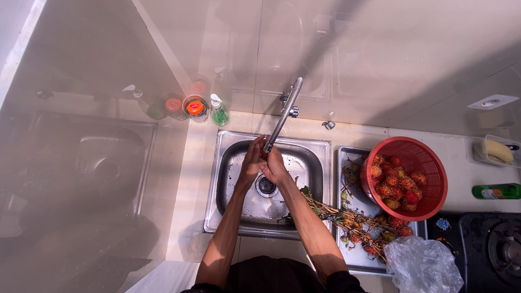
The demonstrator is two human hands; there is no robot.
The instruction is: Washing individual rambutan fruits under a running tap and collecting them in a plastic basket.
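Steel sink below me: my left hand and right hand press together under the faucet, above the drain, seemingly holding nothing. Right of the sink, red basket of rambutans.

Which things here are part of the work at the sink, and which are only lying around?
In use:
left hand and right hand, together under the tap
sink

Lying about:
red basket of rambutans
stripped branches
plastic bag
soap bottle
green bottle
stove
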